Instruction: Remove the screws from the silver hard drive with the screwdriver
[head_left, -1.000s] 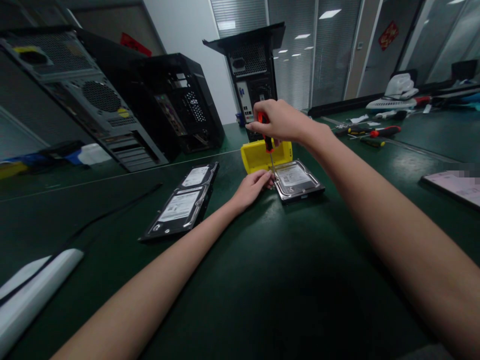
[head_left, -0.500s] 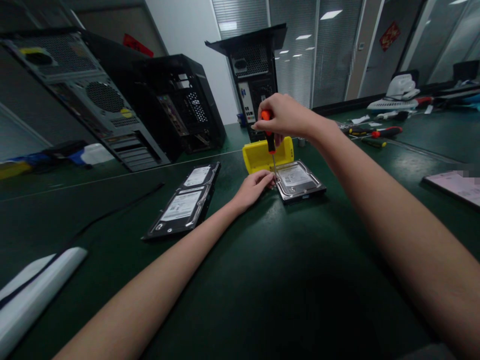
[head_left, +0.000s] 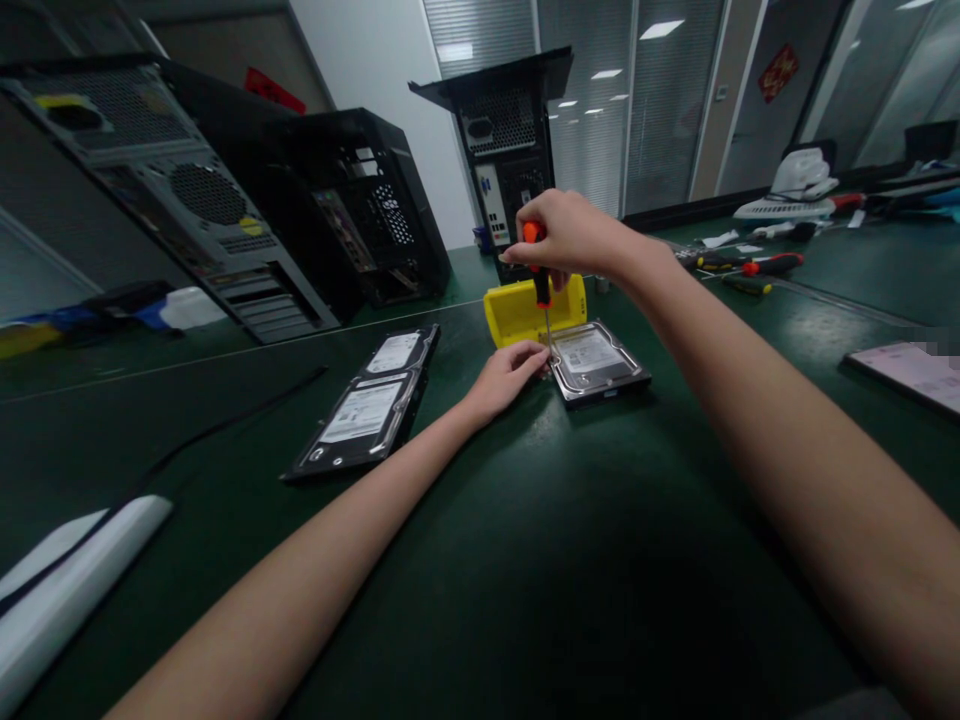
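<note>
My right hand (head_left: 562, 232) is closed round the red and black handle of an upright screwdriver (head_left: 542, 285). The screwdriver's tip meets the left edge of a hard drive (head_left: 592, 358) lying flat with its white label up. My left hand (head_left: 510, 375) rests on the green table beside that edge, fingers pressed together near the tip; what they hold, if anything, is hidden. Right behind the drive and hand stands an open yellow case (head_left: 517, 312).
Two more hard drives (head_left: 360, 412) lie end to end on the left. Computer cases (head_left: 375, 200) stand at the back. A black cable (head_left: 225, 425) crosses a white object (head_left: 97, 560) at the left. Pliers and other tools (head_left: 772, 265) lie at the back right, a pink-topped item (head_left: 900, 372) at the right.
</note>
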